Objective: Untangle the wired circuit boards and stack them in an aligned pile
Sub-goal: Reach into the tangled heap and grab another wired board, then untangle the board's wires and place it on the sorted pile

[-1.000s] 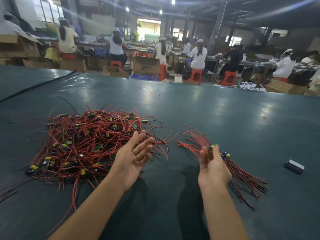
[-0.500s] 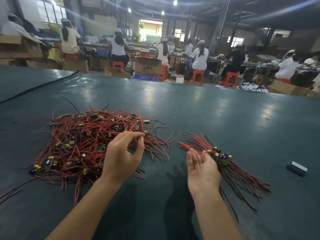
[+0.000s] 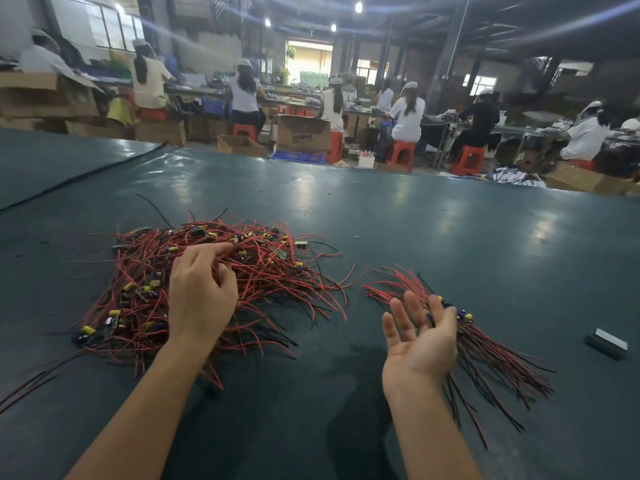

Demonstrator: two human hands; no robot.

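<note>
A big tangle of red and black wired circuit boards (image 3: 263,271) lies on the dark green table (image 3: 450,237), left of centre. My left hand (image 3: 199,296) is down on this tangle, back up. Its fingers reach into the wires and its thumb closes under them, pinching a few red strands. To the right lies a smaller aligned pile of boards (image 3: 485,348), their wires fanned out to both sides. My right hand (image 3: 419,344) hovers palm up at that pile's left edge, fingers spread and holding nothing.
A small dark block with a silver top (image 3: 606,342) lies at the far right of the table. A black cable (image 3: 79,176) runs across the table's far left. Beyond the far edge, several people sit at benches among cardboard boxes (image 3: 303,133).
My left hand has dropped from above the tangle into it and closed on wires. My right hand has turned palm up and shifted slightly right, next to the aligned pile.
</note>
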